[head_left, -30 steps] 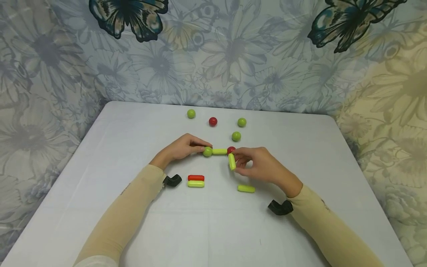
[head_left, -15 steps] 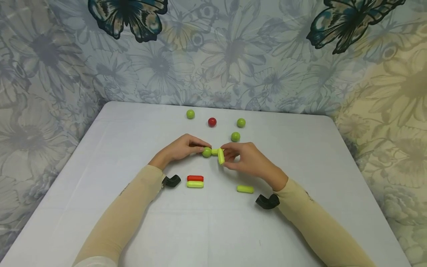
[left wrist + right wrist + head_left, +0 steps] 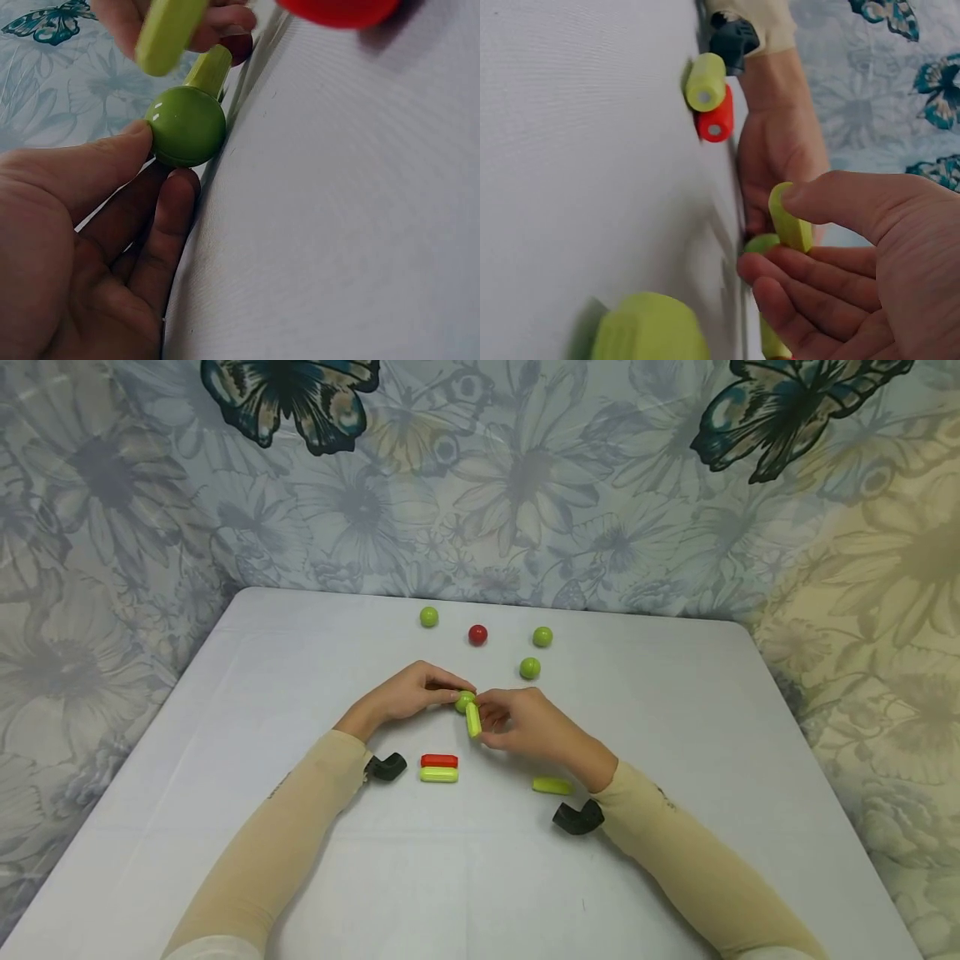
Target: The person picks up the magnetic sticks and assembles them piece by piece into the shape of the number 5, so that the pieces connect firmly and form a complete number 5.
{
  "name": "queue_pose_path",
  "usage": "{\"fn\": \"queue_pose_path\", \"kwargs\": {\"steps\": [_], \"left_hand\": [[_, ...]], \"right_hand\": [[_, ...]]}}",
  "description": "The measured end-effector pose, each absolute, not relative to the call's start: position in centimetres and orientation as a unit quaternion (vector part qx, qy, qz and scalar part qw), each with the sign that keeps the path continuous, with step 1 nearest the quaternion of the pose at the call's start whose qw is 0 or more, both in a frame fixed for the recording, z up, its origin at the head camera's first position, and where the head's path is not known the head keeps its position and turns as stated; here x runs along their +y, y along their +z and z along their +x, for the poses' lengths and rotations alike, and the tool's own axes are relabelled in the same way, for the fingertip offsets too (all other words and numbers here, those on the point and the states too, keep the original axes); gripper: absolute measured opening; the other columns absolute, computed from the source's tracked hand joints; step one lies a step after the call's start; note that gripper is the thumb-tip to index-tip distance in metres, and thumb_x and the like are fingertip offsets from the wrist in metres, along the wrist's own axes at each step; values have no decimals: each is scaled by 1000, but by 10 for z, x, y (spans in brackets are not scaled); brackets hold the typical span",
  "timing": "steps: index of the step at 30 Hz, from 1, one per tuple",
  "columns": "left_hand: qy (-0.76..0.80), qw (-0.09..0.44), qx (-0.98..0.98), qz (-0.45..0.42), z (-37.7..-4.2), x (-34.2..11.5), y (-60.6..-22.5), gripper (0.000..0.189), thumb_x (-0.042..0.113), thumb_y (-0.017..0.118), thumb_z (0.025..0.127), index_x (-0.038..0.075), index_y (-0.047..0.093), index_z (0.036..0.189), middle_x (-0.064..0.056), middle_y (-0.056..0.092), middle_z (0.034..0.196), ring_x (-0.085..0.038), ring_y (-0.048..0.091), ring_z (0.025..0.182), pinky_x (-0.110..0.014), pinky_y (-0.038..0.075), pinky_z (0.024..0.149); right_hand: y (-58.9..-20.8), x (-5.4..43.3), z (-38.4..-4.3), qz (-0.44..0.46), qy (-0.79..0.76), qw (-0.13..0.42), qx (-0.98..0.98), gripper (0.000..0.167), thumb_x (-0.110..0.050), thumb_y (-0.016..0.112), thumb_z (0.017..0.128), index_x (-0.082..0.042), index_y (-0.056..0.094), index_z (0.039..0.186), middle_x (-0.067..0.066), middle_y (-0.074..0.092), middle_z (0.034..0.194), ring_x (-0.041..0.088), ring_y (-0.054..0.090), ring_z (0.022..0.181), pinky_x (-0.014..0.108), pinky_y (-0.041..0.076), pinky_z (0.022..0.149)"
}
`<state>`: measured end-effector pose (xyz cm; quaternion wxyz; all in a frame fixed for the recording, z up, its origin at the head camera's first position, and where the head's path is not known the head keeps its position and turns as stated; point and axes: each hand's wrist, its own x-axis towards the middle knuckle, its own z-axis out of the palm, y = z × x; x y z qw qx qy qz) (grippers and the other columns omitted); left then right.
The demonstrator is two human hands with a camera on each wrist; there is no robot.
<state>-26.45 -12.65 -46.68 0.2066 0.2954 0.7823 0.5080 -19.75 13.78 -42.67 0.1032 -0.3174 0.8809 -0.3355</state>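
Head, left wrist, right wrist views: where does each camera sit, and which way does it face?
Head: worn on the head, facing forward and down at the table; left hand, right hand and sleeves show.
Left wrist: on that wrist, facing the green ball pinched by the left hand; fingers of the right hand show at top.
Right wrist: on that wrist, facing the yellow-green stick pinched by the right hand; the left hand shows beyond.
Shared: both wrist views show the green ball and that stick.

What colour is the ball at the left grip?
The ball is plain green, best seen in the left wrist view.
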Motion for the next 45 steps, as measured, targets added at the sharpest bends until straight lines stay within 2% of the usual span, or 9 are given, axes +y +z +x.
{"fn": "queue_pose_path", "kwargs": {"steps": [3, 13, 24, 32, 40, 45], "left_hand": [[506, 206, 784, 295, -265, -126, -467, 28, 12, 70, 108, 11, 79, 135, 0, 76, 131, -18, 64, 132, -41, 46, 115], [506, 204, 784, 296, -266, -126, -469, 28, 12, 70, 108, 11, 79, 134, 0, 76, 130, -18, 65, 131, -41, 47, 114], [503, 205, 786, 295, -267, -126, -469, 28, 12, 70, 108, 12, 79, 135, 0, 76, 131, -19, 64, 133, -43, 45, 116], [506, 203, 784, 298, -267, -126, -469, 28, 12, 70, 108, 11, 79, 135, 1, 77, 130, -18, 64, 132, -42, 45, 116], [497, 196, 788, 306, -267, -125, -469, 28, 13, 70, 108, 13, 79, 134, 2, 76, 130, -17, 65, 131, -41, 46, 114], [495, 196, 791, 302, -267, -126, -469, 28, 13, 70, 108, 13, 79, 134, 1, 76, 131, -17, 63, 133, -42, 46, 114]], "right_hand": [[-430, 135, -196, -313, -338, 113, 880, 48, -11, 88, 92, 0, 71, 135, -4, 76, 104, 7, 71, 91, 25, 60, 84], [-434, 131, -192, -310, -329, 88, 887, 49, -12, 89, 92, 3, 71, 135, -2, 77, 105, 5, 71, 87, 24, 60, 80], [-428, 127, -189, -311, -298, 76, 900, 48, -10, 88, 92, 3, 71, 135, 1, 78, 105, 9, 72, 87, 25, 59, 80], [-429, 126, -188, -305, -294, 66, 903, 41, -8, 86, 92, 1, 74, 131, 3, 78, 105, 11, 73, 89, 26, 60, 81], [-431, 124, -188, -327, -305, 54, 893, 44, -19, 94, 89, -4, 74, 126, -1, 75, 94, 7, 68, 82, 25, 58, 76], [-433, 122, -188, -338, -313, 68, 885, 43, -13, 90, 92, -7, 75, 131, -5, 72, 93, 10, 66, 84, 28, 57, 78]]}}
